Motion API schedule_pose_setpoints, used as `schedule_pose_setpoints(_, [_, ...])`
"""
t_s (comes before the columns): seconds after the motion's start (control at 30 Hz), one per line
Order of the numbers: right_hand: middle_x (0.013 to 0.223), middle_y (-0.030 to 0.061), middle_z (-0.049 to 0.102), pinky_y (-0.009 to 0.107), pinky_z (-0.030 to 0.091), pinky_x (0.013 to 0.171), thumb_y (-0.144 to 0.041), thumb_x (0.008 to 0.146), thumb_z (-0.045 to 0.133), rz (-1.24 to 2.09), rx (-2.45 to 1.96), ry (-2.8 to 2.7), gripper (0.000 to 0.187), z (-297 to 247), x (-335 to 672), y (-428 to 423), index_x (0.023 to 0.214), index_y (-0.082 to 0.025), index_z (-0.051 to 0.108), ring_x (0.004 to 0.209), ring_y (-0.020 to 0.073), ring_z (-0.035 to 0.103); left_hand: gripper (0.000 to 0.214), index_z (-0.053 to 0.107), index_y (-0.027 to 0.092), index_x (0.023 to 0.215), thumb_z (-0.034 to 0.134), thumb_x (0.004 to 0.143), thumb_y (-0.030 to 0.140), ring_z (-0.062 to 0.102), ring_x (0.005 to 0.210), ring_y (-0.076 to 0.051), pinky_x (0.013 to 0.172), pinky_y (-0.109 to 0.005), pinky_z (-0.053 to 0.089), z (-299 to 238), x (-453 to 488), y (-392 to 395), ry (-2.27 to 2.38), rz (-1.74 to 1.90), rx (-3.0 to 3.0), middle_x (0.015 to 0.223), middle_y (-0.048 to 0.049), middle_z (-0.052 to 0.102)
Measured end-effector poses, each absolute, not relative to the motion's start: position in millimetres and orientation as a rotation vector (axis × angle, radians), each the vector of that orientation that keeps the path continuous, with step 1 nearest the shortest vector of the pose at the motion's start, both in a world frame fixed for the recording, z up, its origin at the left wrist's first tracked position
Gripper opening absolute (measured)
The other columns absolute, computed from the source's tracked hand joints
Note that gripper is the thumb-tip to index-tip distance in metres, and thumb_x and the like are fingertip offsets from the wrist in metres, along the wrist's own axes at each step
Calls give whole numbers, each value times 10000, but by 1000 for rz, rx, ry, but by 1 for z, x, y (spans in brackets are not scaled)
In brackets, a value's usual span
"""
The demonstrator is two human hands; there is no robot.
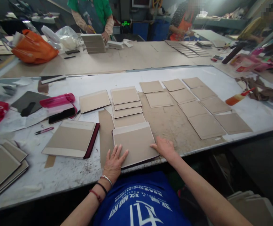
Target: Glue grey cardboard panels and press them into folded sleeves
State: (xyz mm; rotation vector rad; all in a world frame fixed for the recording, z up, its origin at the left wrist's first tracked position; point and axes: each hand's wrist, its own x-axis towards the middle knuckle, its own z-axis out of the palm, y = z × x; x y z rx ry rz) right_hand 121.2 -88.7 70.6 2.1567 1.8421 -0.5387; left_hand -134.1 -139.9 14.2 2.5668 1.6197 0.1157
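Observation:
A tan cardboard cover (136,142) with a pale strip along its far edge lies at the table's near edge, on top of a dark backing. My left hand (114,161) lies flat on its near left corner, fingers spread. My right hand (165,148) rests on its right edge, fingers stretched out toward the board. Just beyond it, more covers (126,105) lie overlapped in a row running away from me. Neither hand grips anything.
Several loose cardboard squares (205,125) are spread to the right. A cover with a maroon spine (71,138) and a stack of boards (2,168) sit left. A brush (237,99) lies far right. Two other people work at the far table (131,56).

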Motion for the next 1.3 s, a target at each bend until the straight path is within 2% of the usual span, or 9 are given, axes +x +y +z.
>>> schedule_pose_setpoints(0.13, [1050, 204, 567, 387, 380, 811, -352, 813, 523, -358, 2186, 2143, 342, 70, 102, -84, 1051, -107, 515, 991, 295, 514, 703, 391, 363, 1263, 310, 700, -50, 293, 1280, -269, 994, -541, 233, 17, -131, -141, 1634, 58, 2560, 1380, -78, 369])
schedule_pose_setpoints(0.3, [1398, 139, 287, 431, 125, 1038, -467, 811, 474, -294, 1939, 2666, 591, 34, 83, -76, 1316, -189, 343, 1291, 274, 188, 677, 393, 357, 1267, 305, 718, -29, 311, 1269, -278, 985, -574, 200, 20, -133, -142, 1620, 6, 2589, 1369, -92, 390])
schedule_pose_setpoints(0.43, [1441, 109, 202, 449, 63, 1049, -473, 817, 446, -326, 1914, 2667, 586, 15, 81, -77, 1332, -220, 328, 1319, 262, 96, 540, 499, 344, 1195, 372, 759, 53, 451, 1136, -261, 956, -477, 303, 26, -128, -130, 1606, 75, 2575, 1203, -96, 541])
schedule_pose_setpoints(0.53, [1444, 115, 190, 457, 63, 1050, -464, 824, 436, -320, 1906, 2665, 581, 15, 82, -78, 1336, -216, 321, 1321, 265, 82, 352, 582, 260, 1114, 401, 816, 214, 496, 1054, -260, 923, -445, 346, 26, -110, -110, 1696, 152, 2497, 1061, -125, 591])
schedule_pose_setpoints(0.67, [1450, 119, 164, 481, 71, 1045, -444, 824, 440, -336, 1884, 2667, 586, 17, 82, -77, 1346, -215, 300, 1322, 279, 68, 459, 440, 192, 1256, 402, 827, 351, 235, 1290, -310, 1023, -527, 178, 16, -85, -88, 1824, 294, 2398, 1364, -170, 353])
schedule_pose_setpoints(0.8, [1459, 107, 136, 499, 81, 1041, -409, 815, 460, -389, 1880, 2637, 594, 18, 81, -76, 1350, -220, 288, 1321, 291, 66, 542, 343, 206, 1316, 420, 815, 397, 132, 1328, -305, 1040, -550, 103, 11, -80, -85, 1774, 281, 2334, 1439, -153, 223])
schedule_pose_setpoints(0.97, [1461, 101, 127, 510, 89, 1038, -395, 806, 469, -435, 1874, 2628, 598, 20, 82, -74, 1349, -220, 290, 1319, 302, 76, 557, 330, 202, 1322, 443, 806, 377, 111, 1332, -303, 1039, -561, 97, 15, -82, -85, 1767, 262, 2301, 1443, -161, 203])
schedule_pose_setpoints(1.1, [1439, 106, 209, 485, 102, 1046, -397, 825, 425, -390, 1900, 2659, 577, 16, 82, -74, 1344, -180, 296, 1320, 275, 93, 553, 338, 189, 1318, 432, 809, 385, 112, 1334, -292, 1046, -554, 93, 12, -81, -83, 1766, 322, 2288, 1433, -168, 231])
schedule_pose_setpoints(1.3, [1306, 173, 415, 409, 236, 1002, -277, 872, 296, -281, 2466, 2456, 458, 11, 99, -81, 1274, -70, 370, 1233, 236, 310, 563, 277, 61, 1329, 316, 851, 356, 193, 1320, -226, 1085, -450, 157, 11, -100, -98, 1886, 695, 1829, 1401, -187, 296])
